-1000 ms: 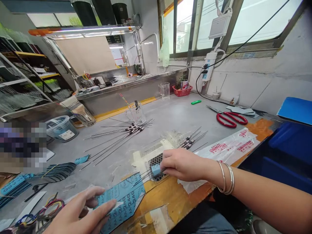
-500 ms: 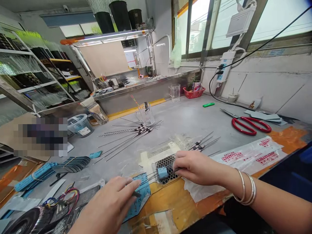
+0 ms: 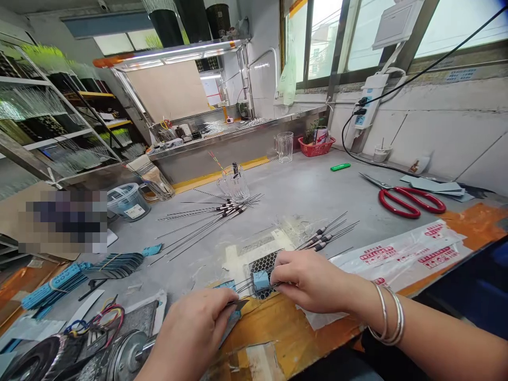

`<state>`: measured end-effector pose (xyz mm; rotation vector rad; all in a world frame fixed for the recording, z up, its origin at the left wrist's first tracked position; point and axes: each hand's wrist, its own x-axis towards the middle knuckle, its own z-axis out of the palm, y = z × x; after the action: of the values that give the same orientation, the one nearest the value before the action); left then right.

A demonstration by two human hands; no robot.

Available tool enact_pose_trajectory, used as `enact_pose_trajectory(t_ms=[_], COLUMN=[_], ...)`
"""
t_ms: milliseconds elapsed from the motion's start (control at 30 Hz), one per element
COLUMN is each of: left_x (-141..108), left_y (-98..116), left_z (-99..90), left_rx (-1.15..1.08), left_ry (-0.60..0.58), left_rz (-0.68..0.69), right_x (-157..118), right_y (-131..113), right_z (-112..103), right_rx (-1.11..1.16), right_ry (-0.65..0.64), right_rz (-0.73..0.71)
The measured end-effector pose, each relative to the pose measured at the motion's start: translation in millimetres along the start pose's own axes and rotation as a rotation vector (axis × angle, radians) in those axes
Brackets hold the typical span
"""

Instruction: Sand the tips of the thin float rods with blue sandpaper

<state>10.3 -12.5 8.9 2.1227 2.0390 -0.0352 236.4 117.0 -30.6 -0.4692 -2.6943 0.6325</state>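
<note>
My left hand (image 3: 194,330) is closed, with a small dark piece of sandpaper (image 3: 239,305) pinched between thumb and fingers. Blue-backed sandpaper (image 3: 226,284) lies partly hidden beneath that hand. On a black honeycomb mesh (image 3: 262,263) at the bench's near side rests a small blue block (image 3: 261,280), with thin dark rods coming out of its left side. Right beside the block, my right hand (image 3: 305,280) is closed in a pinch; its fingers hide what they hold. Several slim black-and-white fishing floats (image 3: 319,239) lie just behind the right hand.
More floats (image 3: 228,209) lie by a glass mug (image 3: 233,185). Red-handled scissors (image 3: 410,201) and a printed plastic bag (image 3: 397,254) are on the right. Bundled blue strips (image 3: 59,286) and a motor (image 3: 123,357) stand left. A green cutter (image 3: 340,166) lies farther back.
My left hand has moved right, closer to the blue block, and the dark piece in it shows more. The right hand stays at the block. The view has shifted slightly.
</note>
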Motion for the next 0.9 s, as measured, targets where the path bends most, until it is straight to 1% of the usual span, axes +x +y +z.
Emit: enact_pose_trajectory(t_ms=[233,367,500,700,900], left_x=[16.9,27.9,36.3,48.5,63.8], left_y=[13.0,20.1,29.1,43.6,57.2], left_z=[4.9,12.1,15.2,14.2,14.9], left_rx=[-0.056,-0.111,-0.129,-0.178,-0.204], left_ry=[0.019,0.078,0.115,0.126,0.084], left_rz=[0.032,0.099,0.152,0.184,0.224], right_x=[-16.9,-13.4,-12.2,-31.5,-47.2], right_y=[16.8,12.8,11.3,24.3,33.9], right_z=[-10.5,-5.1,0.3,-6.6,-12.6], right_rx=[0.129,0.04,-0.059,-0.041,-0.003], right_ry=[0.083,0.082,0.083,0.153,0.248], right_rz=[-0.021,-0.047,-0.028,-0.032,-0.055])
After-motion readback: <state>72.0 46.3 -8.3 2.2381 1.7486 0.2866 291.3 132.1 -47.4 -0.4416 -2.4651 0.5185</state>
